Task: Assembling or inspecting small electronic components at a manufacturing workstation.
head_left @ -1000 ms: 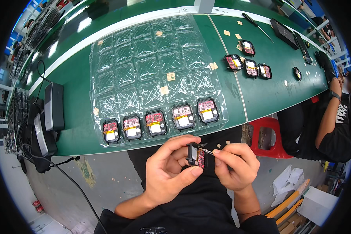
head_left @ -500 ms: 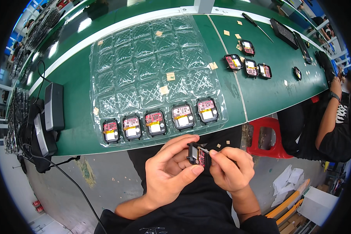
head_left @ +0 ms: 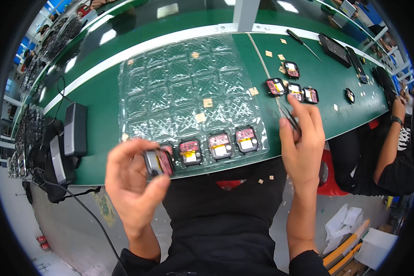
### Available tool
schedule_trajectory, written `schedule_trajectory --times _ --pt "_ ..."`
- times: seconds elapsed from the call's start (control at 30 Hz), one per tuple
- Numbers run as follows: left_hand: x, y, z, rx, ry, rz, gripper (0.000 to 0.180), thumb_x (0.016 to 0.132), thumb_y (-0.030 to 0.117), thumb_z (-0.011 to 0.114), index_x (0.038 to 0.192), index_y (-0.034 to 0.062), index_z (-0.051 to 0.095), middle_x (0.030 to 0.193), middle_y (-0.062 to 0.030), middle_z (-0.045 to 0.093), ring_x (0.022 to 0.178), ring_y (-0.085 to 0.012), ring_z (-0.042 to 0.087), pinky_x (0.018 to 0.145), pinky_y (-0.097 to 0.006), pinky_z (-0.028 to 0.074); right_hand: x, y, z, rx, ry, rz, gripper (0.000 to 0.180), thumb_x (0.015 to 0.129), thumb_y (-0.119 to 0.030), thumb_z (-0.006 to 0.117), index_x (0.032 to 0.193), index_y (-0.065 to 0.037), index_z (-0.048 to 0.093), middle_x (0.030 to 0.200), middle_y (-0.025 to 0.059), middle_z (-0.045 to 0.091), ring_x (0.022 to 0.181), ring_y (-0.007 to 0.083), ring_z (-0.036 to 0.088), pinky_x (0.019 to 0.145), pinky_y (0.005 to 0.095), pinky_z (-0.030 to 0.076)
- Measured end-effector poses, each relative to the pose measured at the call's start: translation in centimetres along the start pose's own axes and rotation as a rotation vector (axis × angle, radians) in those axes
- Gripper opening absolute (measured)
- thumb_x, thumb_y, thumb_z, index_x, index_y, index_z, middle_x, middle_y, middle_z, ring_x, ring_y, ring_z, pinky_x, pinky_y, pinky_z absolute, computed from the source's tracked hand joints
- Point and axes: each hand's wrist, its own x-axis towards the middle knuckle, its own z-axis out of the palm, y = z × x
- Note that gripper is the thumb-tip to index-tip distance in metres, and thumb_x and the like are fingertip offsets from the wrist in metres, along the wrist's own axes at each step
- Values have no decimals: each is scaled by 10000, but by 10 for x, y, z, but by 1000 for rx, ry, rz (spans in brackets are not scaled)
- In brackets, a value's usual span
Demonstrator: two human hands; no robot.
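Observation:
Between the thumb and fingers of my left hand (head_left: 132, 195) is a small black watch case (head_left: 152, 163), tilted, with a red circuit board and yellow tape inside. It is held above the front left of a clear plastic tray (head_left: 147, 110). Similar watch cases (head_left: 190, 152) lie face up along the tray's front row; my left hand hides the row's left end. My right hand (head_left: 304, 149) pinches a slim dark tool (head_left: 293, 120) that looks like tweezers. Its fingertips appear just in front of a cluster of watch cases (head_left: 275, 86) right of the tray.
Small tan squares (head_left: 200, 117) are scattered over tray and green table (head_left: 336, 124). A screwdriver (head_left: 302, 43) and a black box (head_left: 334, 49) lie at the far right. Grey devices with cables (head_left: 75, 129) stand left. Another person's arm (head_left: 391, 142) is at the right, beside a red stool (head_left: 329, 177).
My hands have separated. The left carried the watch case leftward over the tray's front; the right moved up and right with the tool toward the cluster.

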Motion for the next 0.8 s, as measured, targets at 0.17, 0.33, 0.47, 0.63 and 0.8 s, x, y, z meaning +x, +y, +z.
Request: schedule_trajectory --times 0.17,0.33,0.47,0.63,0.8 --pt "35 -11 -31 644 128 153 376 815 -73 770 1155 -26 617 1241 -145 614 1056 -199 652 903 -318 547 26 10 14 -170 -91 86 314 915 -104 717 1219 -31 694 1039 122 603 863 309 665 740 415 520" --pt "41 -7 -30 1102 147 150 252 778 -22 812 965 -21 644 988 -116 661 921 -269 658 828 -359 513 20 13 21 -160 -22 77 280 910 -106 726 1183 -47 713 1035 111 610 847 294 673 726 408 522" --pt "40 -4 -30 1188 121 122 248 770 93 858 926 18 680 998 -92 662 955 -296 649 851 -403 508 21 13 22 -119 29 57 211 901 -97 730 1096 -20 711 1072 121 623 839 294 687 718 398 527" --pt "33 -2 -30 1241 60 84 166 830 133 821 952 33 770 1034 -104 674 1013 -312 641 889 -418 491 21 13 22 -99 36 68 173 887 -93 742 1025 0 694 1150 136 638 833 298 696 712 396 534" --pt "34 -1 -34 1173 78 51 132 871 112 782 982 41 784 1139 -133 672 1045 -331 648 856 -412 505 19 12 20 -40 38 104 204 846 -104 793 969 3 670 1254 158 665 900 303 710 743 386 545"
